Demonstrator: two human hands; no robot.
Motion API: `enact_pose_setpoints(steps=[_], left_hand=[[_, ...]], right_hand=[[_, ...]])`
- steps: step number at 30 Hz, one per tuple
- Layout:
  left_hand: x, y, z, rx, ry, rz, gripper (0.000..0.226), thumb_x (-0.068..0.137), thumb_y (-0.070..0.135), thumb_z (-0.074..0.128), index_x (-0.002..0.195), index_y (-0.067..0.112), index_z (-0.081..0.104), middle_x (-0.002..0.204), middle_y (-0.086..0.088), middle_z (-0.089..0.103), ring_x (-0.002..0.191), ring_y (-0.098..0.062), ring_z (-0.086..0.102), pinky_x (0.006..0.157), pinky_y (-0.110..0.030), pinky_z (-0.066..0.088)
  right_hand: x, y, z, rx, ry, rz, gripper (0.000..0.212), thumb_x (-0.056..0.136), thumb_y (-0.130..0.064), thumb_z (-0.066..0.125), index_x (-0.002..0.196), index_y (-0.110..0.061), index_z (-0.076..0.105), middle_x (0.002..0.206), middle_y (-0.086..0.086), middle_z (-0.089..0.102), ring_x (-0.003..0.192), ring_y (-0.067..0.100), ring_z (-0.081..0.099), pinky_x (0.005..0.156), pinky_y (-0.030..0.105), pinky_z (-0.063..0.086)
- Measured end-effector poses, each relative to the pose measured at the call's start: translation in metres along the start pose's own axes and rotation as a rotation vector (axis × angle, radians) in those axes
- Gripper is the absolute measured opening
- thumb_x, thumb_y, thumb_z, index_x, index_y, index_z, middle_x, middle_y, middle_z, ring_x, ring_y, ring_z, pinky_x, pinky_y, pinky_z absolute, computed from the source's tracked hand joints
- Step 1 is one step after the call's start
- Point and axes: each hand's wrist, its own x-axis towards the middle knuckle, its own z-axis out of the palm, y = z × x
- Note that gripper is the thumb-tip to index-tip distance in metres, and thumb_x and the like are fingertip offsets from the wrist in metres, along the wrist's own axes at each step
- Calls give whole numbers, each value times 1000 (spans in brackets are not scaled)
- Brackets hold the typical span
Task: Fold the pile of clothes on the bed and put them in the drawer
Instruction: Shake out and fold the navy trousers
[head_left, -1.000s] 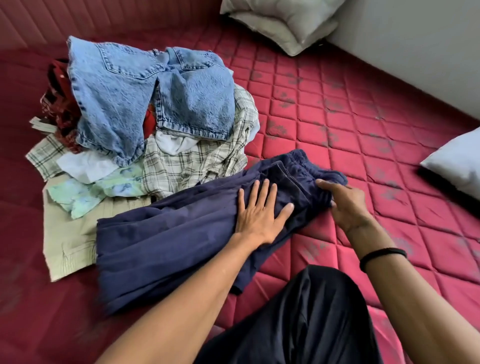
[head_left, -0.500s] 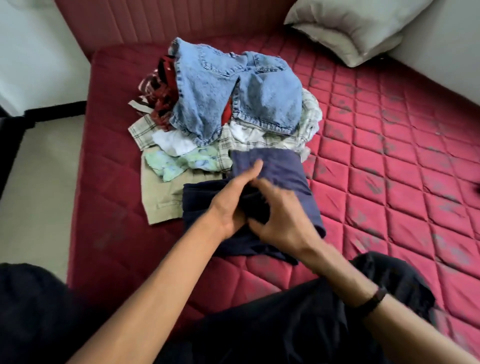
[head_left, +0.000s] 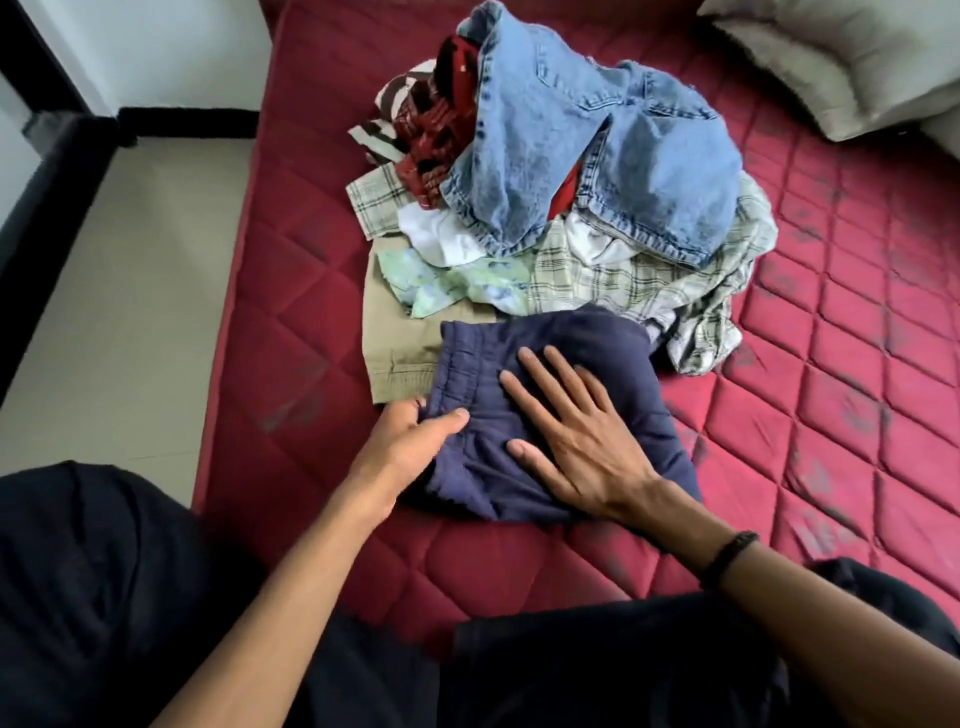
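Folded navy trousers (head_left: 597, 364) lie on the red quilted mattress (head_left: 291, 332) in front of me, waistband to the left. My right hand (head_left: 566, 436) presses flat on top of them, fingers straight. My left hand (head_left: 410, 441) grips their left edge, thumb on top and fingers tucked under the cloth. Behind them lies the pile of clothes: light blue jeans (head_left: 582, 145) on top, a checked shirt (head_left: 639, 280), a red patterned garment (head_left: 441, 119), white cloth (head_left: 441, 239), a pale green piece (head_left: 467, 286) and khaki shorts (head_left: 395, 343).
A grey pillow (head_left: 841, 52) lies at the mattress's far right corner. The mattress's left edge drops to a beige floor (head_left: 130, 291) with a black skirting and white wall (head_left: 171, 52) behind. My dark-clothed legs (head_left: 597, 670) fill the foreground. No drawer is in view.
The trousers went from spread long across the mattress to a compact folded square. My right hand moved from the waistband onto the top, and my left shifted to the left edge. The view swung left.
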Motion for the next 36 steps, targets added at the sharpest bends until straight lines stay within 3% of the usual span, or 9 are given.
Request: enact_pose_setpoints(steps=[3,7,10,14,19,23,28,31,36], left_hand=[[-2,-9,-9,671,355,220,41,85,58,72,83,16,72,80,-1,76,87,-31,71,71,-36,50],[-9,-10,-10,245,104,-149,80,61,92,66,102,23,76,103,3,78,104,-24,71,97,-39,55],[-23,-22,3,-26,-14,-244,63,58,65,91,101,23,76,93,5,80,88,-16,77,76,-35,63],[-26,-28,12,-175,153,-220,27,68,19,95,87,13,77,83,-4,80,64,-10,73,49,-23,54],[29,23,-21,-240,343,-20,23,71,17,92,90,14,78,87,-1,79,75,-14,71,78,-38,62],[29,44,-22,137,447,-46,59,83,49,80,127,16,58,127,-9,66,118,-27,63,102,-36,50],[-55,-18,23,553,290,-183,99,81,77,61,139,2,34,140,-21,49,128,-41,52,106,-45,44],[-93,-41,53,755,394,-128,87,93,74,46,144,5,29,137,-19,46,118,-44,57,95,-47,48],[-85,-39,30,710,480,-49,55,104,57,39,136,12,40,121,-25,65,109,-47,63,87,-49,49]], right_hand=[[7,6,7,18,-29,17,73,101,-70,30,162,-31,20,170,0,17,155,26,21,120,48,28],[47,36,-17,-155,121,-19,66,98,-74,36,139,-25,54,141,2,53,120,29,53,96,47,41],[66,62,-40,-170,-52,147,77,91,-84,33,126,-20,58,121,7,61,115,32,55,99,46,44],[66,72,-54,-155,-219,246,80,78,-96,30,90,-21,55,98,12,70,98,34,65,83,43,46],[23,48,-72,280,-603,557,91,71,-97,40,70,-9,61,70,6,65,69,24,65,60,32,44],[-37,-8,-53,637,-334,637,73,79,-84,52,63,-12,51,52,-7,44,48,11,43,48,28,31],[-55,-27,-52,824,-97,798,58,86,-69,64,61,-21,42,53,-8,37,50,9,35,45,26,26],[-56,-40,-36,587,-47,759,52,98,-53,58,73,-8,53,67,12,63,68,32,62,59,39,34],[-59,-38,-20,522,131,761,36,103,-36,58,94,-1,53,95,33,67,96,52,61,70,44,31]])
